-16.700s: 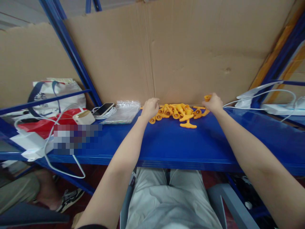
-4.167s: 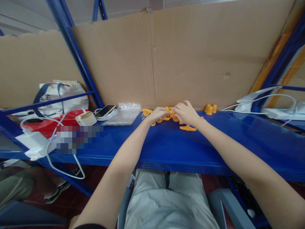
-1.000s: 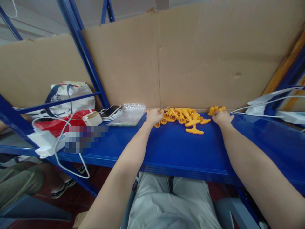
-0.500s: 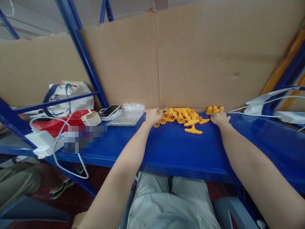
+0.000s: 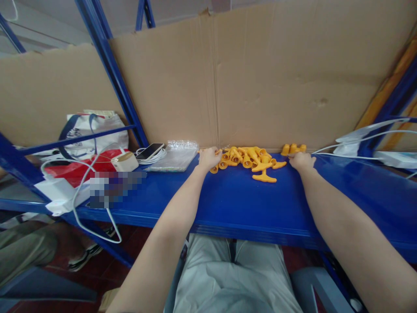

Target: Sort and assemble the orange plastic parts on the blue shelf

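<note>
My left hand [image 5: 209,159] is closed at the left end of a pile of yellow plastic T-shaped handles [image 5: 249,156]. Yellow ends poke out on both sides of its fingers, so it grips one of these handles. Several handles in the pile show round hollow ends facing me, and one handle [image 5: 264,177] lies flat in front. To the right of the pile, my right hand [image 5: 301,161] has its fingers curled against a small group of upright yellow pieces [image 5: 285,150]. Its fingers hide the lower part of the nearest ones.
On the blue shelf [image 5: 247,208], clear plastic bags [image 5: 176,158], a phone [image 5: 151,151], a white charger [image 5: 124,162] and a power strip [image 5: 67,198] with cables lie leftward. Cardboard [image 5: 267,78] stands behind. White cables [image 5: 348,148] lie at right. Another person's leg [image 5: 29,243] shows lower left.
Both hands stay almost where they were. The pile and the upright yellow pieces show no clear movement.
</note>
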The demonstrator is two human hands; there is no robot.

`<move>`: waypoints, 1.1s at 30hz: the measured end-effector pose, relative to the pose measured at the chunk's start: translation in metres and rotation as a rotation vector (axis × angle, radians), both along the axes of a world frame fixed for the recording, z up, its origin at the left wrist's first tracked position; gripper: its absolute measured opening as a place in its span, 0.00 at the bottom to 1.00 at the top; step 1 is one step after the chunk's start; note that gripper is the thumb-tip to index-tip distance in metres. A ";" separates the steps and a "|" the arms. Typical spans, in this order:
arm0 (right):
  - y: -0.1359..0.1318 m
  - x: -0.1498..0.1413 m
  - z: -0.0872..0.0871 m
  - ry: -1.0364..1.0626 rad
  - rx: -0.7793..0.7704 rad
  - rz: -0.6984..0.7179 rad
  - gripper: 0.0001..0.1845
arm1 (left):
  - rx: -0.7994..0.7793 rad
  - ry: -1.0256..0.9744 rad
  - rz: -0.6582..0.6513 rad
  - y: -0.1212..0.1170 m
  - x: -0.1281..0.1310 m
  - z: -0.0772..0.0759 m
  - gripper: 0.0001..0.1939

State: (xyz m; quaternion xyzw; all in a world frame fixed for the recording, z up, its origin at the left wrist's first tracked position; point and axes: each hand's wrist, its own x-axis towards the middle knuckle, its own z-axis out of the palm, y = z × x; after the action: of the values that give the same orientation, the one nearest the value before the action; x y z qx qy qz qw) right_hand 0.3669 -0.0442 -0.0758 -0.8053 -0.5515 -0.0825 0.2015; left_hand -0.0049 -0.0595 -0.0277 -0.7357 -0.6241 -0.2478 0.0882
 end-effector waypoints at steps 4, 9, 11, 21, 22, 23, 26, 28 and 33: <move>-0.003 -0.004 0.005 0.030 -0.023 -0.001 0.19 | 0.005 -0.040 -0.007 0.000 0.000 0.000 0.15; -0.003 -0.006 0.006 0.113 -0.001 0.066 0.18 | 0.009 -0.070 0.008 0.000 -0.001 0.000 0.15; -0.002 -0.006 0.006 0.159 -0.013 0.096 0.18 | 0.030 -0.073 0.005 0.001 -0.002 0.000 0.15; -0.001 -0.001 0.004 0.222 0.132 0.090 0.19 | 0.119 -0.244 0.099 0.006 -0.016 0.007 0.16; 0.000 0.001 0.004 0.222 0.148 0.086 0.18 | 0.112 -0.263 0.097 0.007 -0.017 0.007 0.17; 0.002 0.002 0.003 0.223 0.167 0.081 0.17 | 0.104 -0.272 0.092 0.008 -0.018 0.007 0.18; 0.006 0.006 0.000 0.235 0.224 0.058 0.16 | 0.066 -0.253 0.071 0.012 -0.022 0.001 0.21; 0.007 0.007 -0.001 0.251 0.233 0.037 0.16 | 0.031 -0.213 0.041 0.015 -0.024 -0.006 0.22; 0.008 0.007 -0.002 0.275 0.223 0.030 0.16 | -0.090 -0.116 -0.007 0.023 -0.032 -0.022 0.20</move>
State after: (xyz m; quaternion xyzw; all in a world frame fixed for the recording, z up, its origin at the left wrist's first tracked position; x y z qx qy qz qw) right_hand 0.3740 -0.0363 -0.0779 -0.7732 -0.5181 -0.0293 0.3645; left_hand -0.0371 -0.0370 -0.0502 -0.7256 -0.6361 -0.2618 0.0179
